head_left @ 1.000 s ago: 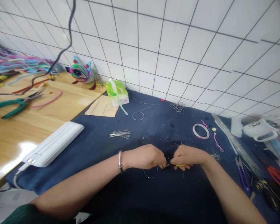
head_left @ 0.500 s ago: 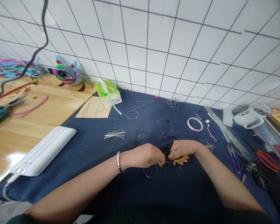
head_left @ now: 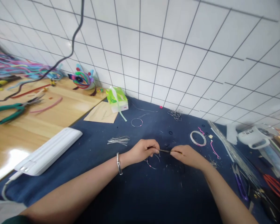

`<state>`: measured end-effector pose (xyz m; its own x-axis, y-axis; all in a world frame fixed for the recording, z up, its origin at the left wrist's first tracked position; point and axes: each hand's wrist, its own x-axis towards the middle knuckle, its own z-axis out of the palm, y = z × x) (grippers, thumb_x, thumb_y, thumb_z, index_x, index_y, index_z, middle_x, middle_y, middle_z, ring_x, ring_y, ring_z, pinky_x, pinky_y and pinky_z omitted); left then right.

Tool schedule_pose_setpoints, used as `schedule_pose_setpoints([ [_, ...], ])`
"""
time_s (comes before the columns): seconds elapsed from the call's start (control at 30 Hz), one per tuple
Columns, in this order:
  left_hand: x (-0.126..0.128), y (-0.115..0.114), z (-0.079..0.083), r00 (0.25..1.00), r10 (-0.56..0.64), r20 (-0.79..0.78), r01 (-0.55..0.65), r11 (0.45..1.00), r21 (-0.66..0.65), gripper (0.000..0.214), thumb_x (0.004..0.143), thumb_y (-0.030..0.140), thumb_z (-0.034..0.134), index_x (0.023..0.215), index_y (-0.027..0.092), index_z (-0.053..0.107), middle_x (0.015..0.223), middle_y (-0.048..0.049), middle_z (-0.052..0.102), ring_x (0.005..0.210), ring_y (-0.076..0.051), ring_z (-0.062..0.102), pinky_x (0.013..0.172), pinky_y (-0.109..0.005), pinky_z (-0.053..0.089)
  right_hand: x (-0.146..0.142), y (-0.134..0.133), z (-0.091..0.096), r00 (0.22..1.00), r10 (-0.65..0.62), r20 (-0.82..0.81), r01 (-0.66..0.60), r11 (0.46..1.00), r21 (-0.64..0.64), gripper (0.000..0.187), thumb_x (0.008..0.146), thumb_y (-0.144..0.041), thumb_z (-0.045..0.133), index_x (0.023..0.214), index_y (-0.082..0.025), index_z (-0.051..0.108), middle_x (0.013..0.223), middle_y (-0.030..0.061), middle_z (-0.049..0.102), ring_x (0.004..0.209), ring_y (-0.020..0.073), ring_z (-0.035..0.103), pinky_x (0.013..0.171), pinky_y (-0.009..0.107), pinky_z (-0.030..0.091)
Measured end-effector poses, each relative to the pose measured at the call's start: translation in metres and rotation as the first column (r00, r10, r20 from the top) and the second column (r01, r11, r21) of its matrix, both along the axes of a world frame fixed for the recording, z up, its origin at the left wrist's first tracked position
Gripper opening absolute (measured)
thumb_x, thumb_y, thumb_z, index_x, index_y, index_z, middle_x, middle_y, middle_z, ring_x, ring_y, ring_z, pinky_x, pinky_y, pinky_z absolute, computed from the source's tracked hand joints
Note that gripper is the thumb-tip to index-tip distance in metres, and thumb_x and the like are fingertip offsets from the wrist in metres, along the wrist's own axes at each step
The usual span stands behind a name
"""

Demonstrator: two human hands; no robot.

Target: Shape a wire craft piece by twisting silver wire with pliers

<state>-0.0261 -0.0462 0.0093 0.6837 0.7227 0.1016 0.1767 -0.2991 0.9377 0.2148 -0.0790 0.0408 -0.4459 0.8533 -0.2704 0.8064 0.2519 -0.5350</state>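
My left hand and my right hand meet over the dark blue cloth, both pinched. Between their fingertips runs a thin dark tool tip or wire. The right hand is closed round a small yellow-handled tool, of which only a sliver shows. A thin wire ring hangs below my left fingers, touching the cloth. A silver bangle sits on my left wrist.
A white power bank, a bundle of short wires, a wire loop, a green box, a tape ring. Green pliers lie on the wooden table at left. Purple snips, a long wire bundle, red scissors and a mug sit at right.
Both hands have moved a little away from me and drawn slightly apart, so the thin piece between them now shows. The camera has tilted and shifted.
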Motion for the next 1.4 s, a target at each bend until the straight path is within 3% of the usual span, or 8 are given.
schedule_pose_setpoints([
  [0.1,0.002,0.001,-0.004,0.997,0.075,0.022,-0.074,0.997,-0.026,0.011,0.081,0.022,0.049,0.077,0.015,0.056,0.070,0.0014,0.055,0.056,-0.007,0.052,0.054,-0.018,0.041,-0.012,-0.003,-0.006,0.992,-0.006,0.128,-0.031,0.957,0.289,0.028,0.082,-0.040,0.045,0.094,-0.019,0.061,0.087,0.0065,0.060,0.086,0.0187,0.051,0.077,0.032,0.037],
  [0.23,0.003,0.002,-0.006,0.993,0.114,0.035,-0.114,0.993,-0.020,0.010,0.081,0.020,0.048,0.077,0.015,0.055,0.069,0.0018,0.055,0.055,-0.007,0.051,0.055,-0.019,0.041,-0.028,-0.012,-0.006,0.985,-0.078,0.156,-0.013,0.859,0.513,0.028,0.078,-0.040,0.053,0.095,-0.019,0.060,0.098,0.0096,0.056,0.097,0.0242,0.044,0.082,0.039,0.032],
  [0.4,0.004,0.003,-0.008,0.989,0.141,0.046,-0.141,0.990,-0.021,0.009,0.080,0.020,0.047,0.078,0.015,0.055,0.069,0.0022,0.054,0.055,-0.007,0.051,0.054,-0.018,0.041,-0.046,-0.021,-0.013,0.999,0.042,-0.024,-0.026,0.887,0.462,0.022,0.080,-0.039,0.051,0.082,-0.020,0.061,0.075,0.0038,0.059,0.076,0.0167,0.048,0.072,0.032,0.035],
  [0.57,0.002,0.004,-0.008,0.994,0.107,0.024,-0.107,0.994,0.019,0.012,0.082,0.018,0.044,0.078,0.016,0.054,0.073,0.0016,0.055,0.058,-0.007,0.053,0.056,-0.018,0.042,-0.054,-0.022,-0.031,0.992,0.026,-0.123,0.033,0.892,0.451,0.018,0.083,-0.024,0.047,0.070,-0.019,0.058,0.067,0.0013,0.057,0.067,0.0133,0.047,0.067,0.029,0.035],
  [0.93,-0.008,0.012,-0.002,0.991,-0.053,-0.126,0.100,0.910,0.403,0.019,0.079,0.008,0.042,0.082,0.016,0.058,0.081,-0.0023,0.061,0.075,-0.012,0.055,0.070,-0.021,0.041,-0.057,-0.022,-0.039,0.980,0.059,-0.191,0.044,0.869,0.492,0.015,0.081,-0.020,0.046,0.070,-0.019,0.056,0.068,0.0024,0.056,0.068,0.0139,0.047,0.068,0.029,0.037],
  [1.07,-0.010,0.015,0.000,0.989,-0.127,-0.070,0.142,0.946,0.291,0.017,0.080,0.009,0.042,0.080,0.016,0.057,0.080,-0.0011,0.059,0.072,-0.010,0.054,0.068,-0.020,0.041,-0.057,-0.021,-0.038,0.976,0.057,-0.211,0.045,0.892,0.449,0.015,0.080,-0.019,0.046,0.069,-0.019,0.055,0.066,0.0010,0.055,0.067,0.0132,0.046,0.067,0.029,0.037],
  [1.2,-0.008,0.014,-0.002,0.993,-0.108,0.037,0.108,0.994,0.001,0.013,0.081,0.014,0.042,0.078,0.014,0.055,0.073,0.0002,0.055,0.063,-0.008,0.054,0.060,-0.019,0.042,-0.056,-0.020,-0.039,0.971,0.062,-0.232,0.045,0.901,0.432,0.014,0.080,-0.019,0.047,0.068,-0.019,0.055,0.064,0.0000,0.054,0.065,0.0125,0.046,0.067,0.028,0.037],
  [1.4,-0.002,0.013,-0.005,0.984,0.026,0.177,0.023,0.964,-0.265,0.009,0.080,0.020,0.048,0.077,0.013,0.053,0.068,0.0005,0.055,0.059,-0.008,0.053,0.060,-0.022,0.042,-0.055,-0.019,-0.038,0.964,0.047,-0.260,0.068,0.907,0.415,0.016,0.082,-0.020,0.045,0.069,-0.020,0.054,0.066,0.0004,0.055,0.066,0.0131,0.046,0.066,0.028,0.037],
])
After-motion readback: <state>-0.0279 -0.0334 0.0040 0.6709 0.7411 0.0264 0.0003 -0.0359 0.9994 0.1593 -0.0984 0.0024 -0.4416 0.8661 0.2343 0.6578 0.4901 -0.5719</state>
